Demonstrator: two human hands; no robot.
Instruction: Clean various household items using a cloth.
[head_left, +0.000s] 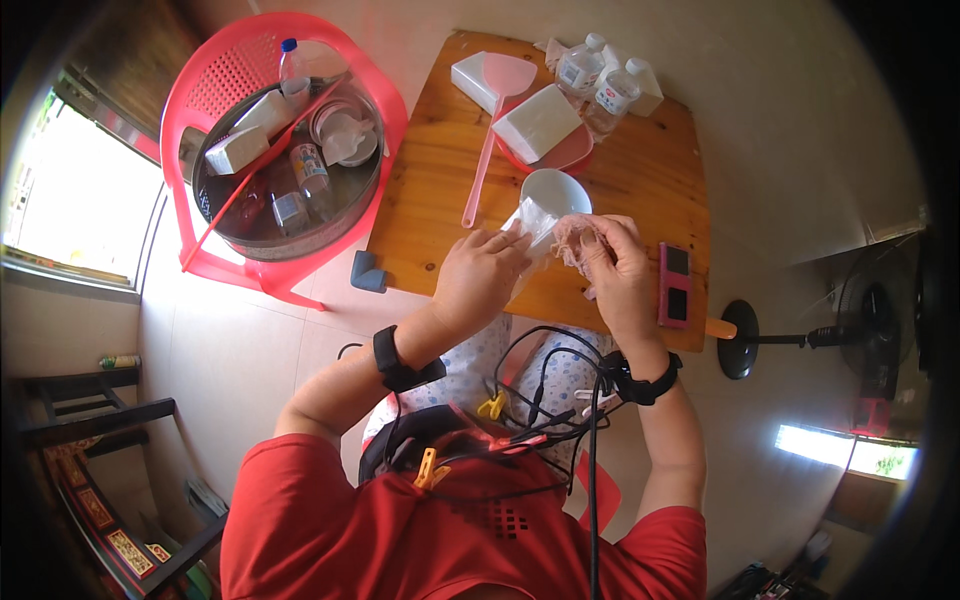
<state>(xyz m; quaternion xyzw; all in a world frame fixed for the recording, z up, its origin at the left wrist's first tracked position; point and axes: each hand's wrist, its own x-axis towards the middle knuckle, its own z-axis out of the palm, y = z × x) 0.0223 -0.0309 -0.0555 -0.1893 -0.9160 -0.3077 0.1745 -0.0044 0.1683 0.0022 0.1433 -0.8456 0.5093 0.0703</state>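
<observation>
My left hand (484, 274) holds a clear plastic item (534, 223) over the wooden table (420, 247); whether it is a bag or a thin container I cannot tell. A crumpled pink cloth (576, 244) is pinched in the fingers of my right hand (624, 262), close to the plastic's right side. Just beyond both hands stands a white bowl (559, 191), its near part covered by the plastic. A pink fly swatter (486, 161) lies left of the bowl, its head resting on a white pack (474, 79).
Behind the bowl, another white pack (538, 124) sits on a red dish (566, 154), near clear bottles (611, 97). A pink-cased device (673, 285) lies at the right edge. A red plastic chair (396, 112) bears a round tray (330, 238) of bottles and packs. Black cables (592, 442) cross my lap.
</observation>
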